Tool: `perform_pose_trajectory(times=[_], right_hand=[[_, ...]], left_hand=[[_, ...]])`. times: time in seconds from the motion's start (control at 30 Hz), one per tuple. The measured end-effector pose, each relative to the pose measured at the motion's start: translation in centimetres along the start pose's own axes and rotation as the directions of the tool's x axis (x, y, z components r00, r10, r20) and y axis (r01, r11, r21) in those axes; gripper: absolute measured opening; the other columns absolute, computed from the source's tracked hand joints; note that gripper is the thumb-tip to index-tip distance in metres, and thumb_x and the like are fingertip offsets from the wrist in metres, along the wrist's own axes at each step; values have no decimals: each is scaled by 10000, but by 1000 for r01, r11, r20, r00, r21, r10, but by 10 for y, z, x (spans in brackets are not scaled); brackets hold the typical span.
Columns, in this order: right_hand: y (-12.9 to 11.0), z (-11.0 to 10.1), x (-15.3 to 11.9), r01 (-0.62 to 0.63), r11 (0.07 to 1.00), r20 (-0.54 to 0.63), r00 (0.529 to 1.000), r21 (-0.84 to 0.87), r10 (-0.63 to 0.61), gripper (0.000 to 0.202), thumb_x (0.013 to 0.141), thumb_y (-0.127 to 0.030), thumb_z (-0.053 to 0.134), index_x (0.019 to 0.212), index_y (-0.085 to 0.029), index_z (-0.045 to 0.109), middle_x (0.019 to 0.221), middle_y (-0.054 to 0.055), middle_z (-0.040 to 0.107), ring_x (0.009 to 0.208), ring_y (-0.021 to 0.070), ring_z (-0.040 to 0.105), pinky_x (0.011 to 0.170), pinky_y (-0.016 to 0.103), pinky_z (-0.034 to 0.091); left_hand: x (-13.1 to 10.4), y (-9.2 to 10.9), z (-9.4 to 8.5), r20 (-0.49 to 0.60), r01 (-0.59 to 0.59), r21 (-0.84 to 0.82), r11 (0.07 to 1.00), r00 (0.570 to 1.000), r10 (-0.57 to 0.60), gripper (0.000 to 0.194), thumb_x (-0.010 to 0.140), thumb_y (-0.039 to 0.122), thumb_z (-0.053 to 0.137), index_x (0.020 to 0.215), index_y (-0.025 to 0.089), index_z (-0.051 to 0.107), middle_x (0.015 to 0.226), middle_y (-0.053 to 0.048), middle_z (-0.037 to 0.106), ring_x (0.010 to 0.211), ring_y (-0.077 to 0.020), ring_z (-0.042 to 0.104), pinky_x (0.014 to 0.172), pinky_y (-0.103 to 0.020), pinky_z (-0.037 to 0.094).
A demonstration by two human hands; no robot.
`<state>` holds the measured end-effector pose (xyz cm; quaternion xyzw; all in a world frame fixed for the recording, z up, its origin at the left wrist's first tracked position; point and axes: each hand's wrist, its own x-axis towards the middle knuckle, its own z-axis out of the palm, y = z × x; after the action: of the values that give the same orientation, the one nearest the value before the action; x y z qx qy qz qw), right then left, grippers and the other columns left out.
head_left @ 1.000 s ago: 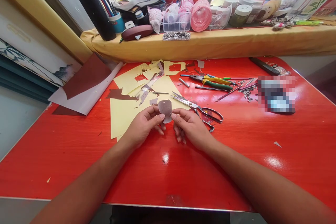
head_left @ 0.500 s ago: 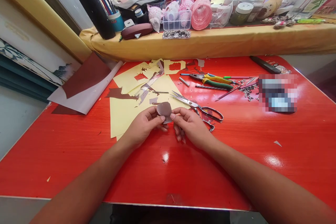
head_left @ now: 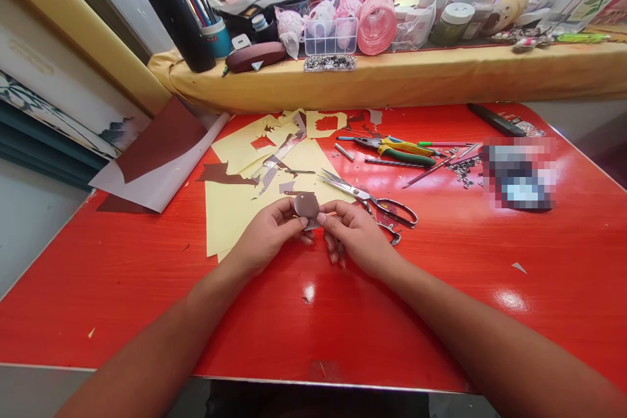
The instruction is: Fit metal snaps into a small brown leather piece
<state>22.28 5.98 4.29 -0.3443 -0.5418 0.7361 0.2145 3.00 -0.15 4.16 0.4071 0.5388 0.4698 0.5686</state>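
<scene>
Between both hands is a small brown cutout piece (head_left: 306, 205) with a rounded top and a paler lower part, perhaps paper or thin leather. My left hand (head_left: 272, 232) pinches its left side between thumb and fingers. At its right edge, my right hand (head_left: 350, 232) pinches too, with the lower fingers curled beneath. Yellow paper sheets (head_left: 223, 222) lie behind and to the left of the hands, strewn with brown scraps (head_left: 228, 174). Metal scissors (head_left: 360, 194) rest with blades parted just beyond my right hand.
Pliers with yellow and green handles (head_left: 396, 149) lie beyond the scissors, near several small metal rings (head_left: 463, 173) and pens. A curled brown sheet (head_left: 157, 144) is at the left. Jars, a clear divided box (head_left: 330, 37) and bags crowd the ledge behind the red table (head_left: 274, 333).
The brown piece has tilted or bent slightly, so its top looks rounder and lower. Both hands keep their pinch in almost the same place.
</scene>
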Motion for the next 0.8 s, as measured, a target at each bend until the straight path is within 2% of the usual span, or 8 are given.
perform_pose_trajectory(times=[0.3,0.53,0.8], right_hand=[[1,0,0,-6,1000,-15,1000,-3,6,348,922,-497,654,1105,-205,604,559,-85,577,391,133,563,317,210,420],[0,1,0,-8,1000,-26,1000,-12,7,300,934,-474,634,1062,-204,614,558,-78,578,399,133,570,326,211,427],[0,0,0,-2,1000,-25,1000,-9,2,303,937,-479,635,1067,-206,615,555,-78,574,406,136,573,336,213,434]], left_hand=[[-1,0,0,-1,22,12,1000,1000,-22,336,900,357,783,1190,200,723,1128,-64,759,825,-180,739,791,-337,642],[-2,1,1,-13,22,19,1000,1000,-21,277,886,326,778,1123,193,727,1048,-52,752,884,-201,734,812,-358,655],[-1,0,1,-2,20,-17,1000,1000,-20,247,904,327,772,1112,196,744,1039,-45,746,916,-190,711,810,-327,651]])
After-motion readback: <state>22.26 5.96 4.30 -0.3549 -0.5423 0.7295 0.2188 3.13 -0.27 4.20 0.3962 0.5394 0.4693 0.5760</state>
